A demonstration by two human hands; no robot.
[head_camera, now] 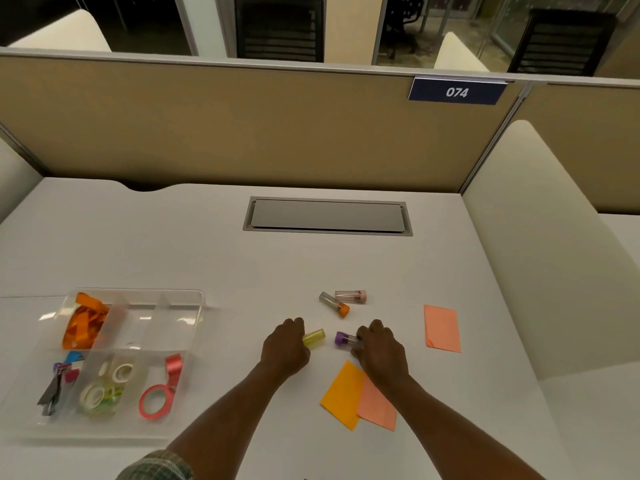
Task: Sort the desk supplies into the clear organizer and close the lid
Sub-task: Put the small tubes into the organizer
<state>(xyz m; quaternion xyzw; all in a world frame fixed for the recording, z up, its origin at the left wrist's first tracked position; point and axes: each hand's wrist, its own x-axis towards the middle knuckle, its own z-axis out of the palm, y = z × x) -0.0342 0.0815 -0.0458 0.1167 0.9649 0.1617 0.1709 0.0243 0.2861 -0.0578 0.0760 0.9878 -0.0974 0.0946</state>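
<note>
4 capped tubes right of organizer (194,299): left hand (285,344) curled on yellow tube (314,337), right hand (379,348) pinching purple-capped tube (344,339), orange-capped tube (334,304) and pink-capped tube (350,295) loose.

Desk-number sign (457,91) (074), cable hatch (327,216)

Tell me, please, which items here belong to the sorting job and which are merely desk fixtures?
Job items:
clear organizer
yellow tube in left hand
purple-capped tube in right hand
orange-capped tube
pink-capped tube
sticky-note pads

Fixtures:
cable hatch
074 sign
partition panel
</note>
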